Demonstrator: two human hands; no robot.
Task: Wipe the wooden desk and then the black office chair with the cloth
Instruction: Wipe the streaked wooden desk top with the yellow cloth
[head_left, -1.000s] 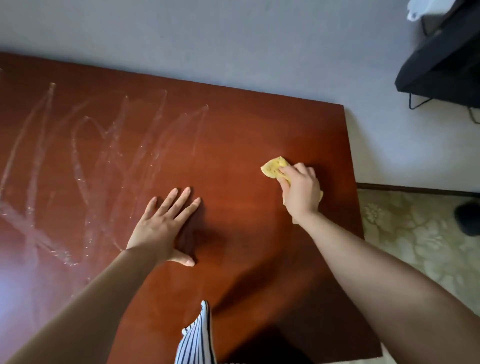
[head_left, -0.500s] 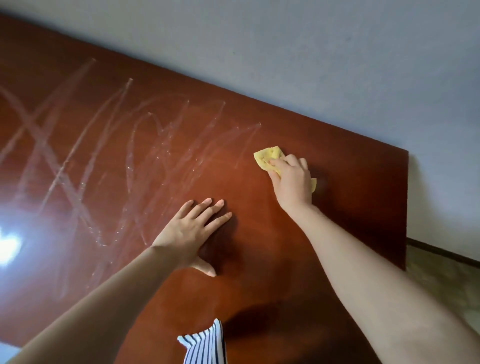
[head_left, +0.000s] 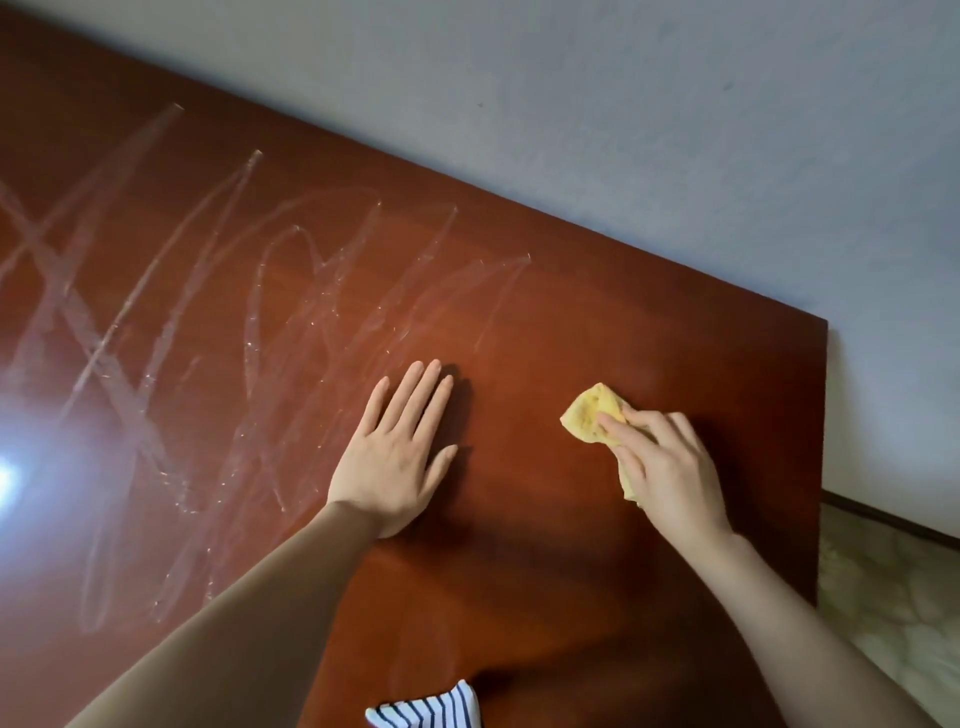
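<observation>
The yellow cloth (head_left: 589, 413) lies bunched on the red-brown wooden tabletop (head_left: 571, 571), in its right part, well in from the right edge. The right hand (head_left: 670, 473) holds it down: its fingers (head_left: 618, 434) are bent over the rear of the cloth and grip it. The front corner of the cloth sticks out past the fingertips toward the wall (head_left: 675, 130), and a little more of it shows under the palm. The left hand (head_left: 397, 457) is near the cloth on its left and apart from it. It rests palm down on the wood with its fingers straight and close together, the thumb out to the side, and holds nothing. Pale wet streaks (head_left: 291, 322) cross the left and middle of the tabletop in long slanted and looping lines, reaching up to the left hand. A bright glare (head_left: 8, 475) sits at the left edge. The wood around the cloth looks dry and even. A patterned floor (head_left: 893, 613) shows beyond the right edge, and a bit of striped fabric (head_left: 431, 709) lies at the bottom of the view.
</observation>
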